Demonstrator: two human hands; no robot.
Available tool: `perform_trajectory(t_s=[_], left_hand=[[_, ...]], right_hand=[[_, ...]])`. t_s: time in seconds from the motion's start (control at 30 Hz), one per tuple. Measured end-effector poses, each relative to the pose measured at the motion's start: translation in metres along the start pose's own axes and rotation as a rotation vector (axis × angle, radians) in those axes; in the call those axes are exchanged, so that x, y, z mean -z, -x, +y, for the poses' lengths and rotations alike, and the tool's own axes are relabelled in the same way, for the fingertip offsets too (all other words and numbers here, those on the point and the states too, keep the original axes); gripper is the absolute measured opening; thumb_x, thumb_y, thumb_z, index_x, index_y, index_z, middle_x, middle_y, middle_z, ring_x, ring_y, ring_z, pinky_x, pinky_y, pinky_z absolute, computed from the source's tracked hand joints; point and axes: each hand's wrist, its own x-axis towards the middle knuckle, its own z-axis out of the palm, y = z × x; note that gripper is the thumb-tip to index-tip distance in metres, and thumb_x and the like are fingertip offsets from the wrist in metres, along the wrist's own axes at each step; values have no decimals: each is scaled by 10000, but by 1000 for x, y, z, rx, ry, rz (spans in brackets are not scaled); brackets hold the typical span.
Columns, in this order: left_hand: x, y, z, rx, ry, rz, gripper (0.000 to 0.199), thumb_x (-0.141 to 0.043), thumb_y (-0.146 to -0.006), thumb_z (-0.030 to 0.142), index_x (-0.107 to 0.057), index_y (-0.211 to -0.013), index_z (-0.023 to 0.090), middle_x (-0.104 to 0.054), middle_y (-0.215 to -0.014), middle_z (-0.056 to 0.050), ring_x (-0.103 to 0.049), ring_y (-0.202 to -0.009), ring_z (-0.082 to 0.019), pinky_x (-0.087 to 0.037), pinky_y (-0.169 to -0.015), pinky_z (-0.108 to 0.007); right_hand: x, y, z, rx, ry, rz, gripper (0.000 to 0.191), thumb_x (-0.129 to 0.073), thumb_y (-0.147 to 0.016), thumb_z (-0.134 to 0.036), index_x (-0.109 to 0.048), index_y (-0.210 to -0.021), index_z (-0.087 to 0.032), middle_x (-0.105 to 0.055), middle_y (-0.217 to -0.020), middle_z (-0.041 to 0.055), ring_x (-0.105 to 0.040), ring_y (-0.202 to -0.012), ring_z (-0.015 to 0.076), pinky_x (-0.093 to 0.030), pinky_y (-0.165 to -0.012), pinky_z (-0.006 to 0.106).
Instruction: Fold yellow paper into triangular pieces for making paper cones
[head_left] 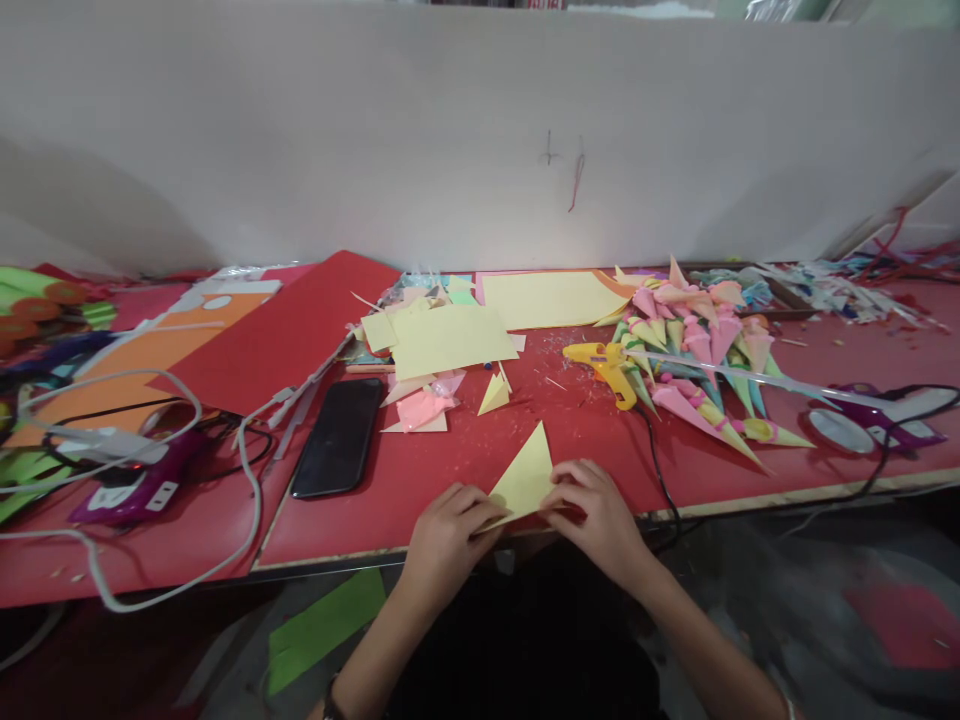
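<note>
A pale yellow paper triangle [525,474] is held at the front edge of the red table [450,478], its tip pointing away from me. My left hand [453,538] pinches its lower left corner. On the other side, my right hand [595,513] has its fingers closed on the right edge. Just beyond the paper lies a small folded yellow piece [493,394]. Larger yellow sheets [450,342] sit on a pile of scraps behind it.
A black phone [337,438] lies at the left, near white cables [259,500] and a power strip [131,490]. To the right are a yellow glue gun [609,370] and many pink and green paper cones [697,335]. A red sheet [289,330] lies back left.
</note>
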Motion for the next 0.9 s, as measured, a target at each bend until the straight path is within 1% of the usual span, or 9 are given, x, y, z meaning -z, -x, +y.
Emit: perform_trajectory(t_s=[0.1, 0.27, 0.43, 0.53, 0.6, 0.7, 0.8, 0.87, 0.9], left_hand=[[-4, -3, 0, 38, -28, 26, 163, -505, -797, 273, -617, -715, 186, -584, -674, -6, -524, -640, -123, -406, -574, -223], [-2, -3, -1, 139, -196, 2, 200, -507, -793, 304, -582, -666, 169, -554, -608, 2, -524, -596, -132, -372, -533, -228], [-1, -3, -1, 156, -311, -39, 236, -486, -802, 298, -543, -613, 170, -536, -582, 2, -525, -569, -142, -364, -517, -235], [1, -5, 0, 178, -329, -57, 146, -483, -801, 291, -566, -791, 172, -550, -580, 14, -529, -554, -143, -379, -526, -237], [3, -7, 1, 163, -347, -58, 246, -483, -800, 273, -516, -1019, 166, -579, -631, 8, -547, -594, -150, -401, -576, -251], [9, -11, 0, 15, -433, -100, 387, -484, -795, 201, -426, -1176, 236, -606, -860, -41, -562, -796, -179, -391, -731, -315], [15, -17, -2, -245, -449, -178, 423, -503, -785, 186, -429, -1171, 341, -503, -1171, -43, -442, -1078, -223, -267, -908, -401], [18, -21, -3, -374, -409, -240, 401, -509, -783, 209, -444, -1155, 344, -432, -1269, -12, -356, -1166, -221, -175, -970, -414], [19, -23, -3, -406, -387, -276, 388, -502, -787, 208, -448, -1150, 333, -432, -1274, 0, -353, -1171, -206, -156, -982, -405]], right_hand=[[-3, -4, -1, -59, 13, 49, 98, -594, -725, -253, -594, -643, -199, -554, -818, 29, -495, -785, 178, -398, -704, 312], [-7, -7, 1, -102, 59, 63, 188, -583, -735, -284, -528, -585, -184, -551, -793, 26, -476, -741, 173, -378, -681, 306], [-8, -9, -2, -129, 129, 68, 273, -533, -772, -298, -436, -543, -183, -526, -741, 14, -451, -699, 160, -355, -663, 302], [-9, -9, -2, -122, 163, 72, 265, -526, -775, -298, -428, -555, -187, -508, -719, 10, -437, -683, 156, -347, -651, 297], [-9, -9, -3, -113, 181, 78, 262, -520, -777, -299, -427, -558, -190, -501, -711, 10, -430, -675, 156, -345, -640, 296], [-9, -10, -2, -112, 198, 71, 254, -522, -774, -288, -427, -560, -190, -505, -726, 13, -434, -686, 160, -344, -644, 298], [-9, -11, -2, -114, 217, 56, 242, -515, -778, -276, -434, -568, -190, -511, -735, 16, -440, -698, 165, -345, -649, 301], [-8, -12, 0, -115, 239, 55, 242, -500, -787, -283, -439, -571, -191, -507, -721, 16, -440, -693, 166, -345, -641, 299], [-8, -13, 0, -114, 249, 55, 242, -495, -791, -290, -443, -576, -192, -506, -715, 15, -441, -693, 166, -345, -639, 298]])
